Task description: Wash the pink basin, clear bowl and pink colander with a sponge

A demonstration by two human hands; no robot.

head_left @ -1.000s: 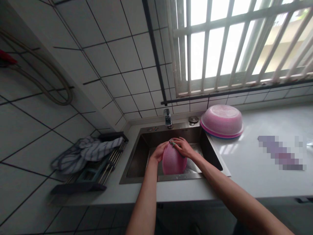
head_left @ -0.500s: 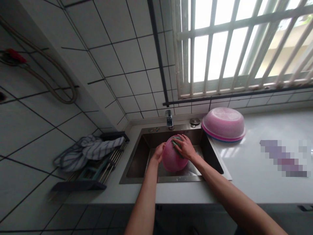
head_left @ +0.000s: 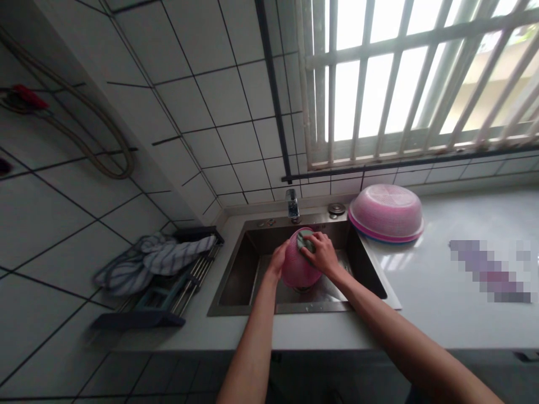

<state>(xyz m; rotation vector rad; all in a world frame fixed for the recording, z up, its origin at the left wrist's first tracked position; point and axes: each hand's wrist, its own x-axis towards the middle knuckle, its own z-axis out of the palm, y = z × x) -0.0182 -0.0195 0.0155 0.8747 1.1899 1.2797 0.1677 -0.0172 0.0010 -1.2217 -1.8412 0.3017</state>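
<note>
A pink mesh colander (head_left: 298, 273) is held tilted over the metal sink (head_left: 242, 275). My left hand (head_left: 279, 260) grips its left rim, with some fingers hidden behind it. In my right hand (head_left: 324, 253) is a green cloth (head_left: 306, 241), pinched and pressed against the colander's upper surface. The faucet (head_left: 292, 205) stands just behind, apart from both hands.
Pink basins or colanders (head_left: 385, 210) sit stacked upside down right of the sink. A round drain strainer (head_left: 336, 209) lies at the sink's back rim. To the left, a striped cloth (head_left: 168, 258) drapes over a rack (head_left: 138, 320). A barred window (head_left: 404, 84) is behind.
The colander has tipped and risen slightly within the sink. My left hand has shifted up and right along its rim. My right fingers have bunched more tightly around the green cloth.
</note>
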